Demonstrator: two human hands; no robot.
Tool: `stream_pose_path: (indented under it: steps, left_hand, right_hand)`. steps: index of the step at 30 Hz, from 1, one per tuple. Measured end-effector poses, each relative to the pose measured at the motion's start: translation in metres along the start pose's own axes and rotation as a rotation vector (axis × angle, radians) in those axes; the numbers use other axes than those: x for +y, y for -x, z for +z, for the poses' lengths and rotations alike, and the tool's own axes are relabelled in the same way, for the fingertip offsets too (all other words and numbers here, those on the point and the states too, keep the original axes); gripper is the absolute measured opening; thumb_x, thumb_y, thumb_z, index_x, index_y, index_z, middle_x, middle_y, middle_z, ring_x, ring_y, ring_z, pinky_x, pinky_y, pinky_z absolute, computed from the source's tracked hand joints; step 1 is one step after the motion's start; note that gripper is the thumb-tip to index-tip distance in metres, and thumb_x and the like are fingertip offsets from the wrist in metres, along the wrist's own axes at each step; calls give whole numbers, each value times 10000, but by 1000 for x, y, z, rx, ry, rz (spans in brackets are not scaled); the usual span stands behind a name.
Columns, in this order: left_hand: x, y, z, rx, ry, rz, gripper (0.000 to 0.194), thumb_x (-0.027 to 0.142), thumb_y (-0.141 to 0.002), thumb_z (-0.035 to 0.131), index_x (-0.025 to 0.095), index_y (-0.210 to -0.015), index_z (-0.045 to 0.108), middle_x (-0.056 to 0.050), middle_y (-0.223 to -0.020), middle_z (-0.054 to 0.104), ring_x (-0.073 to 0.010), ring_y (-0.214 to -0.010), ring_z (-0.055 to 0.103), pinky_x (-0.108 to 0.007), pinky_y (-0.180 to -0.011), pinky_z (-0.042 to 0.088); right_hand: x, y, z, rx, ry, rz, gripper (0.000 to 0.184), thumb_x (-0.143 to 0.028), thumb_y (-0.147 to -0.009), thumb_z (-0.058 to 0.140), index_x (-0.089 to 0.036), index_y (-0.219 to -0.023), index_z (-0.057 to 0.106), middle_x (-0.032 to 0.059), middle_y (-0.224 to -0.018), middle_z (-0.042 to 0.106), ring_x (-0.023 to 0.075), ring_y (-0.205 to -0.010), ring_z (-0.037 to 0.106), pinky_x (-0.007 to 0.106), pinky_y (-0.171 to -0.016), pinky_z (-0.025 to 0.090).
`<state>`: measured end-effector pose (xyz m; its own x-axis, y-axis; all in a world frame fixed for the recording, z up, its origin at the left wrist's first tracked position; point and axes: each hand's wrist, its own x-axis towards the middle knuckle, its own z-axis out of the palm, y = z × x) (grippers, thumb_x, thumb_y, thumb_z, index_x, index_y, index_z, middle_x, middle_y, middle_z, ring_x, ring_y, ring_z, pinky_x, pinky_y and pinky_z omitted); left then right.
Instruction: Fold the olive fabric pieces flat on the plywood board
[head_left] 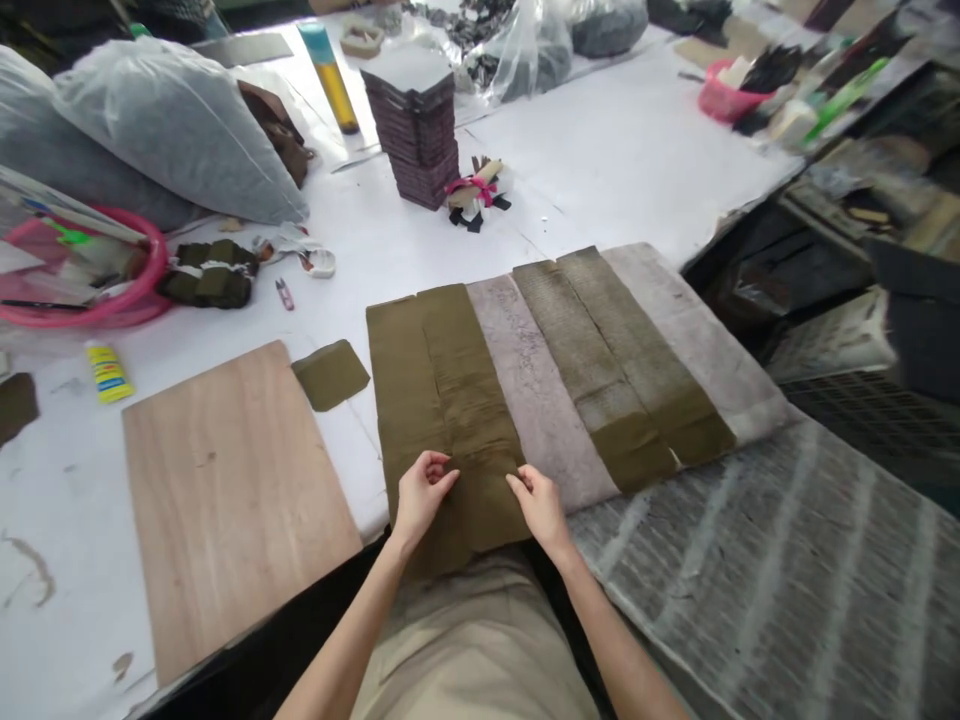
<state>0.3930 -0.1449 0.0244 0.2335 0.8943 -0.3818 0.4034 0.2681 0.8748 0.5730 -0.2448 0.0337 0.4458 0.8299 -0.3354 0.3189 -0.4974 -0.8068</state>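
My left hand (422, 495) and my right hand (541, 508) pinch an olive fabric piece (480, 500) between thumb and fingers, near the table's front edge. Its near end hangs toward my lap. Further olive fabric strips (401, 370) lie flat beyond and left of my hands, on a greyish-pink mat (544, 410). To the right on that mat lie two more olive strips (637, 360), whose upper parts look pale and coated. A small olive fabric piece (331, 375) rests on the table, left of the mat.
A wooden board (232, 490) lies at left, with a yellow tube (109, 372) behind it. Pink thread snips (285, 294) lie near a pink basket (154, 265). A stack of dark pieces (420, 150) stands at the back. A grey striped surface (780, 560) is at right.
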Motion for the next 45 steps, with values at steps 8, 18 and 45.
stream_pose_path:
  steps: [8,18,45]
  left_hand:
    - [7,-5,20,93,-256,53,183,292,-746,614,195,-896,572,26,-688,563,-109,-593,528,-226,-601,434]
    - [9,-7,24,156,-222,29,205,307,-739,627,192,-898,564,29,-674,555,-100,-555,502,-218,-575,429]
    - [9,-9,29,211,-339,12,240,334,-758,627,217,-953,549,47,-661,593,-105,-542,524,-214,-576,407]
  right_hand:
    - [-5,-14,-19,-72,468,21,281,-400,-908,454,-204,-796,621,39,-703,674,161,-626,608,239,-552,307]
    - [-10,-20,-22,-114,631,32,301,-429,-926,440,-211,-819,618,45,-720,687,164,-659,645,251,-537,274]
    - [-11,-28,-16,-132,700,111,273,-419,-924,451,-222,-824,611,49,-714,687,171,-649,647,246,-536,281]
